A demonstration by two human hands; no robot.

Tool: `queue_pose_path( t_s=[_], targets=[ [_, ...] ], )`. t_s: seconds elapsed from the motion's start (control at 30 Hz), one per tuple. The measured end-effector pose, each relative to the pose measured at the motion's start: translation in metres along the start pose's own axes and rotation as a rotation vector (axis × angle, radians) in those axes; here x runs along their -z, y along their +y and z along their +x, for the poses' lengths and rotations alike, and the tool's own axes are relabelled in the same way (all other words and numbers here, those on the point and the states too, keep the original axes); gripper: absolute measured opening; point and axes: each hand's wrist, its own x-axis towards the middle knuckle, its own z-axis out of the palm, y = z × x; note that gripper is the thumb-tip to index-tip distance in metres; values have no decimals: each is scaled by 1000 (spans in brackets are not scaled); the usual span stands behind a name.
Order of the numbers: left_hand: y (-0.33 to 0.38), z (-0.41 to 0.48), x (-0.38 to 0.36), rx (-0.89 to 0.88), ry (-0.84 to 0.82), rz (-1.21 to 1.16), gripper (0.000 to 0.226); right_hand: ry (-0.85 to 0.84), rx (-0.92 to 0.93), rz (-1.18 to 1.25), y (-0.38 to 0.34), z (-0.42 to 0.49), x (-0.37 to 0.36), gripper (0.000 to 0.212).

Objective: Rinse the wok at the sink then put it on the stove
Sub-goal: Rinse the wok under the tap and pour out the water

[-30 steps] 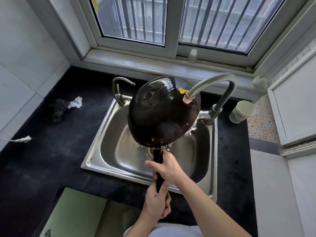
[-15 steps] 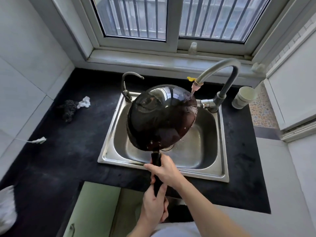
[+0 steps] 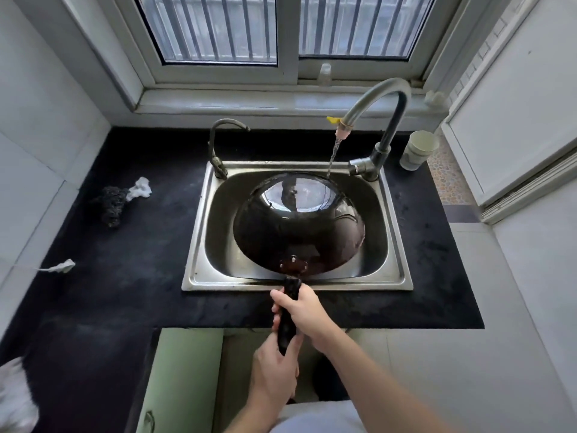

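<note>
A dark, wet wok is held upside down over the steel sink, its glossy underside facing up. Its black handle points toward me. My right hand grips the handle close to the wok. My left hand grips the handle's end, below the right. Water runs from the tall tap in a thin stream and lands at the wok's far rim. The stove is out of view.
A small second tap stands at the sink's back left. A pale cup sits right of the tall tap. A dark scrubber with white scrap lies on the black counter. A green cabinet door is below.
The wok has come down from a steep tilt under the tap to lie flatter and lower over the sink. Both hands kept their grip on the handle.
</note>
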Motion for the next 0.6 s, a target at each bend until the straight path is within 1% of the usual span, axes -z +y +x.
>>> queue_pose_path(
  t_s=[0.07,0.13,0.2,0.3,0.43,0.5,0.6],
  targets=[
    [-2,0,3,-24,-21,22,20,58,-25,77,6,0,-5,15],
    [-2,0,6,-46,-28,53,26,81,-32,179,11,-1,-7,14],
    [-1,1,6,-53,-45,54,31,70,-6,257,13,-1,-6,16],
    [7,3,6,-48,-94,31,30,48,69,338,16,2,-1,20],
    [19,11,2,53,-211,-118,26,20,123,387,13,7,7,21],
    [22,16,-2,106,-240,-155,28,-6,126,406,11,8,14,22],
    [30,18,-9,235,-272,-272,31,-40,110,392,7,9,24,20]
  ],
)
